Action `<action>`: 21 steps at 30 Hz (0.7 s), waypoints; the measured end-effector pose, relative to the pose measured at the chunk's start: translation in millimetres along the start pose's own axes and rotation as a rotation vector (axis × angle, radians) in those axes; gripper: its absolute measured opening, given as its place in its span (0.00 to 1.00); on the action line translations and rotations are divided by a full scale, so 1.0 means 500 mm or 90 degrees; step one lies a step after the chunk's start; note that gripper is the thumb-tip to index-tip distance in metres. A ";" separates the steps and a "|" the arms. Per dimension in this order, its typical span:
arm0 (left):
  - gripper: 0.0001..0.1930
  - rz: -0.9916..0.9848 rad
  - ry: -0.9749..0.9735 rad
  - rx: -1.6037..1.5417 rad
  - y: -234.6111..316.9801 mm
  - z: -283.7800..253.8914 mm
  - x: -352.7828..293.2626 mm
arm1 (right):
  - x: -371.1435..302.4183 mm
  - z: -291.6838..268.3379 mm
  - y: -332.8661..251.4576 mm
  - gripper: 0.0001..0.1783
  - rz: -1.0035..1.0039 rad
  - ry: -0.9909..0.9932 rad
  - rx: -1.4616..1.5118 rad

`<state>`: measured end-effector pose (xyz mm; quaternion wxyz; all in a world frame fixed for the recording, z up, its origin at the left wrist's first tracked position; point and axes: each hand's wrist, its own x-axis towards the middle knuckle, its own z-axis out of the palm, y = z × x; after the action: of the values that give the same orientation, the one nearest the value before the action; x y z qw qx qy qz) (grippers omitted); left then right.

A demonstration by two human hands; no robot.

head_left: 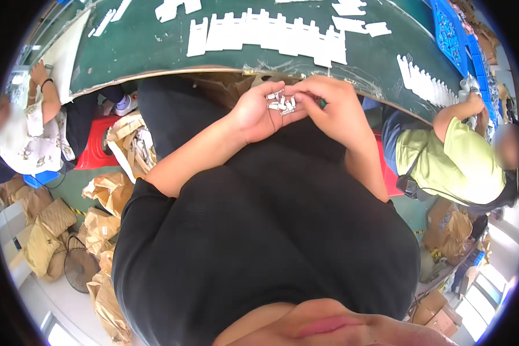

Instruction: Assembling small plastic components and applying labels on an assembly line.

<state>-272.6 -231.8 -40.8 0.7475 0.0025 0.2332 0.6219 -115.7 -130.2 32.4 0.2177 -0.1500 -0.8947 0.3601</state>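
My left hand (pixel 254 112) is turned palm up and cupped, just off the near edge of the green table (pixel 155 52). Several small white and silvery pieces (pixel 281 105) lie loose in its palm and on its fingers; their kind is too small to make out. Over the fingertips of that hand comes my right hand (pixel 331 106), its thumb and forefinger closed together beside the pieces. Whatever sits in that pinch is hidden. A small green spot (pixel 322 103) shows by the right fingers. Beyond both hands, white plastic parts (pixel 265 34) stand side by side in a row on the table.
More white parts (pixel 427 83) form a second row at the right, near a blue tray (pixel 450 34). A person in a yellow-green shirt (pixel 444 155) works there; another person's hand (pixel 39 74) rests at the left table edge. Brown paper bags (pixel 106 193) lie on the left floor.
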 end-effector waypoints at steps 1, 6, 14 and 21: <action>0.23 0.016 -0.028 0.015 -0.005 -0.003 -0.005 | -0.010 -0.004 -0.001 0.12 -0.003 0.001 -0.005; 0.25 0.002 -0.038 0.040 -0.018 0.012 -0.020 | -0.061 -0.007 -0.010 0.15 0.004 0.004 -0.047; 0.25 -0.037 0.052 0.051 -0.009 -0.013 -0.015 | -0.066 0.030 0.007 0.12 0.003 -0.066 -0.254; 0.25 -0.040 0.052 0.092 0.008 -0.040 -0.013 | -0.056 0.063 0.019 0.07 -0.040 -0.057 -0.326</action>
<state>-284.3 -242.7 -55.4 0.7543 0.0238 0.3074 0.5796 -106.4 -153.6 -2.7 0.1440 -0.1564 -0.9696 0.1211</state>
